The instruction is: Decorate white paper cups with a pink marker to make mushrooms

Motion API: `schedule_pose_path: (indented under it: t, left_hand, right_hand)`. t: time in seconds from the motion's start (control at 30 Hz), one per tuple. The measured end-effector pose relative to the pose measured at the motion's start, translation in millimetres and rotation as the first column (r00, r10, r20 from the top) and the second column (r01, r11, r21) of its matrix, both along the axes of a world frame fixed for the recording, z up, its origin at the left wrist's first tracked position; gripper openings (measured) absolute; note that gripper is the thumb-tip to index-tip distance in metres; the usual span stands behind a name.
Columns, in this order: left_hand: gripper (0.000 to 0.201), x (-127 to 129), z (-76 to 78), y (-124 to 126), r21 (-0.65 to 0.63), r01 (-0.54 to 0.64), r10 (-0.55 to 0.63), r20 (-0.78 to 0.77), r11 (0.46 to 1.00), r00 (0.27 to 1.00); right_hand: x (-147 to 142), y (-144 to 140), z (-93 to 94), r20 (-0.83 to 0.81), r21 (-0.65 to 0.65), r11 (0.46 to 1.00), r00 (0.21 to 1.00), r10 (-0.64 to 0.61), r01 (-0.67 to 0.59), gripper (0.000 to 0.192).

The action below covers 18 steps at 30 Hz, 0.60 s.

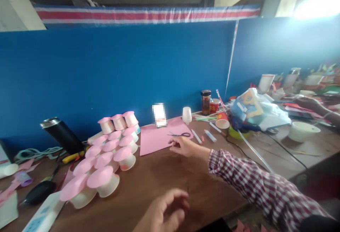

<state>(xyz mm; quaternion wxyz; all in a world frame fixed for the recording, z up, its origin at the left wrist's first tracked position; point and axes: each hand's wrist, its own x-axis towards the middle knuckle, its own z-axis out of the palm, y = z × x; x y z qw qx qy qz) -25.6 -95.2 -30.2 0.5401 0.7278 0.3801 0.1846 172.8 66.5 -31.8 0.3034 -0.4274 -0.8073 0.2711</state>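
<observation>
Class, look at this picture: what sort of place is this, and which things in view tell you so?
Probably a craft workbench: pink-topped paper cups stacked on a wooden table, a pink paper sheet with scissors beside the right hand, pens and supplies along a blue partition.

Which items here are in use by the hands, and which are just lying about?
In use:
right hand, reaching onto the pink paper sheet
scissors, just beyond its fingertips
left hand, empty, near the table edge

Lying about:
pink-topped paper cups
black flask
glue sticks
jar
white bowl
</observation>
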Motion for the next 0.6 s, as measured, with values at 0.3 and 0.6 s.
schedule_pose_path:
  t: [0.3,0.6]
  left_hand:
    - [0.042,38,-31.3,105,0.384,-0.387,0.351,0.164,0.838,0.922]
    - [0.044,29,-54.4,104,0.475,-0.358,0.329,0.146,0.804,0.933]
  right_hand:
    - [80,97,26.6,0.053,0.124,0.797,0.798,-0.601,0.592,0.049]
    - [83,156,-5.7,0.075,0.062,0.7,0.696,-0.714,0.712,0.069]
